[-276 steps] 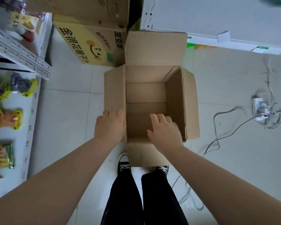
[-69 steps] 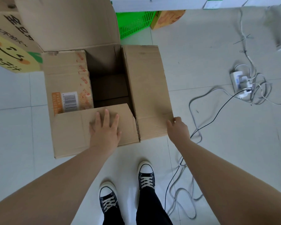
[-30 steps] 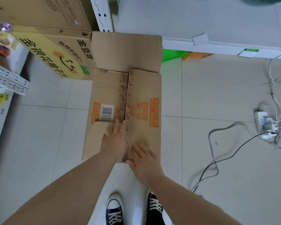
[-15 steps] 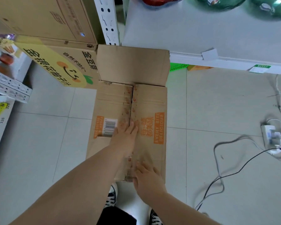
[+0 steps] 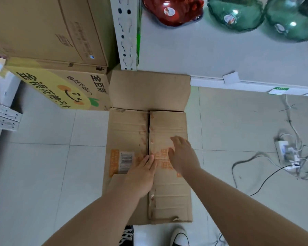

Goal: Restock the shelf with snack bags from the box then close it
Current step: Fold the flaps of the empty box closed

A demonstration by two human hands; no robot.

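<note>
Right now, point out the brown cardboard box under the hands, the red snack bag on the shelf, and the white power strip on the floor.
brown cardboard box (image 5: 167, 121): head view, its right top flap.
red snack bag (image 5: 172, 11): head view, its glossy middle.
white power strip (image 5: 281, 147): head view, its casing.

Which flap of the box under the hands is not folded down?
The far flap, standing up by the shelf post; the left flap and right flap lie flat, meeting along the middle seam.
</note>
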